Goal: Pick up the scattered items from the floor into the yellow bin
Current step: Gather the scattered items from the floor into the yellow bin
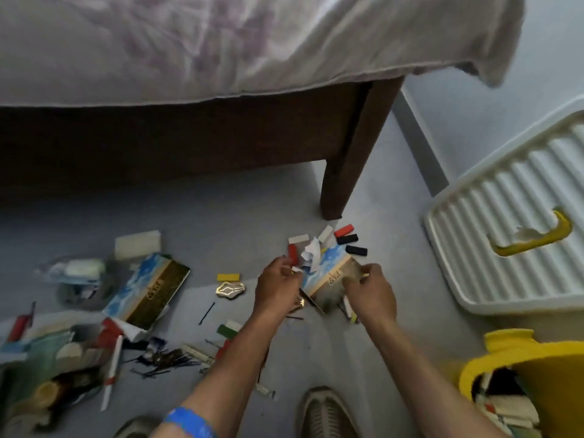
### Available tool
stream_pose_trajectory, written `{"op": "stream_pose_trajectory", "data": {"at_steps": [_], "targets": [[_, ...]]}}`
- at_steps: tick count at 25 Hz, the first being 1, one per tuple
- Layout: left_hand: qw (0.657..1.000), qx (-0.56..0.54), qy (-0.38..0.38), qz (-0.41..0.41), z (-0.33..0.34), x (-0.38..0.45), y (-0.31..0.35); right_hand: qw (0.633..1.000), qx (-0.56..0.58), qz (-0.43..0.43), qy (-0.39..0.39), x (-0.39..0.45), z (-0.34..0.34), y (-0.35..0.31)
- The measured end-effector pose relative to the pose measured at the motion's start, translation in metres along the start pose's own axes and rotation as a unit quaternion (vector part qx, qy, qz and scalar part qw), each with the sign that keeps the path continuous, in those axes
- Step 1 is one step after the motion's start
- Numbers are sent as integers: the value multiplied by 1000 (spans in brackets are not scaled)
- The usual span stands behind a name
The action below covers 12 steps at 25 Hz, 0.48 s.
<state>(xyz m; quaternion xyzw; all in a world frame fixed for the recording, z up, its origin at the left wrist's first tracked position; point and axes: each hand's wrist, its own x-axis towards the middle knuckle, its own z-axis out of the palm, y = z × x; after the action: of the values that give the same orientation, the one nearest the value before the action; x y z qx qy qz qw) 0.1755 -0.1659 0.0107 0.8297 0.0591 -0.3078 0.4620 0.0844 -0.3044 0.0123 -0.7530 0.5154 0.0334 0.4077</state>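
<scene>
Blue-and-gold box held off floor between both hands | left hand: fingers curled, pinching box's left end | right hand: fingers closed on right edge | coloured blocks scattered just beyond | yellow bin lower right, white lid near.
</scene>
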Motion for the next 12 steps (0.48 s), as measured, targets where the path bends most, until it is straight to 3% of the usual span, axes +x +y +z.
{"op": "stream_pose_trajectory", "data": {"at_steps": [2, 4, 7, 9, 12], "targets": [[985, 156, -26, 69, 18, 35, -1, 996, -58, 72, 11, 27, 12, 10], [962, 239, -54, 121, 35, 56, 1, 995, -79, 68, 2, 38, 23, 24], [934, 310, -75, 162, 57, 76, -5, 998, 32, 42, 28, 41, 40, 43], [938, 302, -56, 161, 60, 76, -13, 987, 143, 62, 39, 38, 51, 43], [977, 182, -25, 105, 51, 65, -23, 955, 275, 107, 41, 30, 55, 36]]}}
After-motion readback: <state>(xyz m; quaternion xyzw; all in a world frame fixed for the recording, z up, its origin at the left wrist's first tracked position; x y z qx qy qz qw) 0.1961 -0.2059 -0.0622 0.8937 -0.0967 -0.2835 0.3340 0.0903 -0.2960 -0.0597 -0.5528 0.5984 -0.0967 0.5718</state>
